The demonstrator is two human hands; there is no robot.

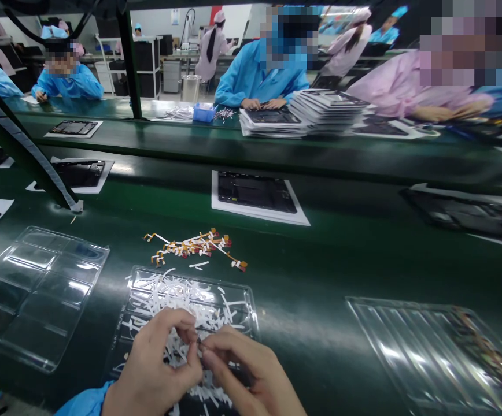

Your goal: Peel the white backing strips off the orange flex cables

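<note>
A small part [199, 343] is pinched between the fingertips of the left hand [158, 364] and the right hand [251, 375], both grips closed on it, just above the clear tray [251, 306] of white strips [177, 292]; both hands are equally near.

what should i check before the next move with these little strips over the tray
1. Both hands on the part: left hand and right hand meet fingertip to fingertip over the clear tray: ok.
2. Grip on the small piece between the fingertips: too small to see: cannot tell.
3. White strips contained: most lie in the tray, a few on the belt: not ok.
4. Orange flex parts within view beyond the tray: ok.
5. Empty clear tray at left: ok.
6. Black panel apart from the hands: ok.
</note>
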